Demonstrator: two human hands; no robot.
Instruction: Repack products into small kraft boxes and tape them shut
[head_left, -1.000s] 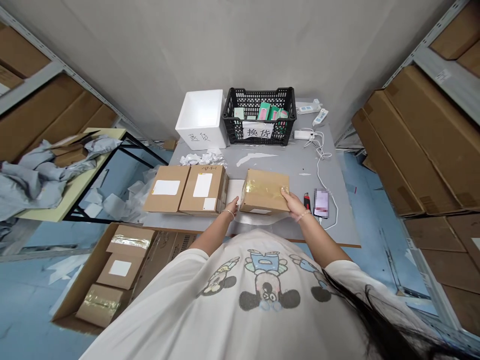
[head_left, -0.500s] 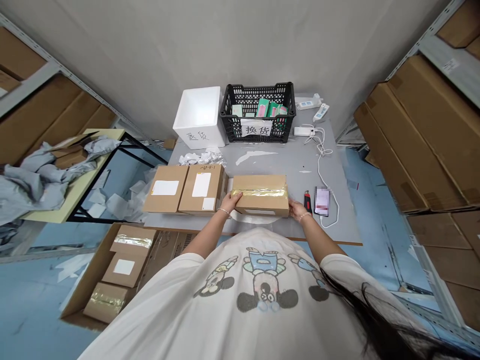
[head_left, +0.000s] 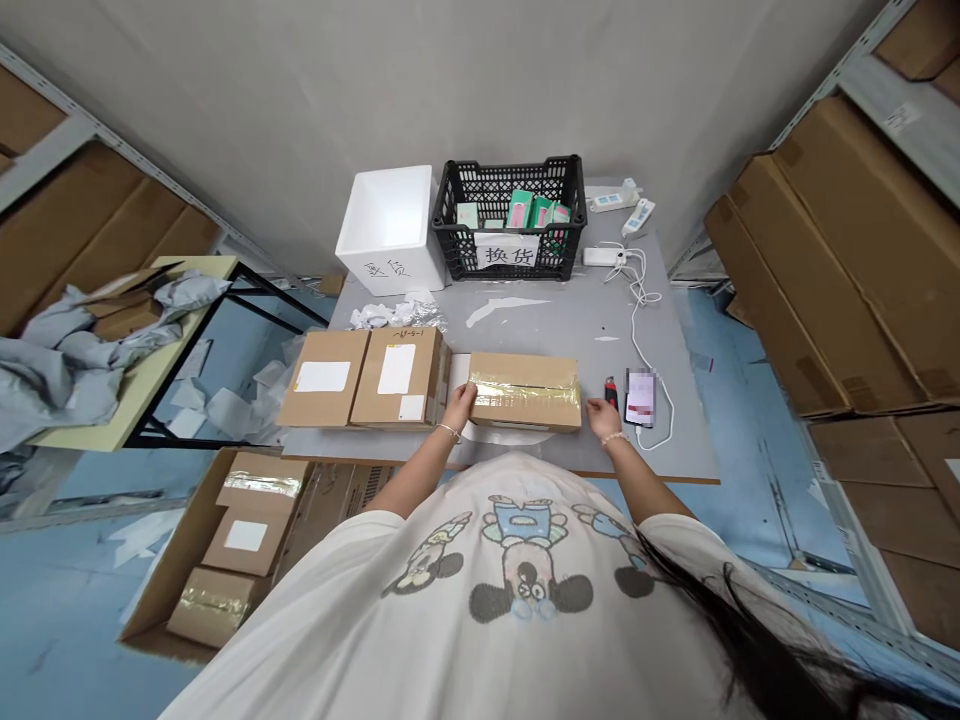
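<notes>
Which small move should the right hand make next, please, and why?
Perhaps reach for the red-and-black cutter: it lies just beyond the right hand, which is off the box, while the left hand touches it and tape runs along its top.

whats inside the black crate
Green-and-pink packets and a pale green box show inside the black crate; its front wall and paper sign hide whatever lies lower.

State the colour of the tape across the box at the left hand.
The tape is a shiny, see-through yellow; the head view shows it best.
</notes>
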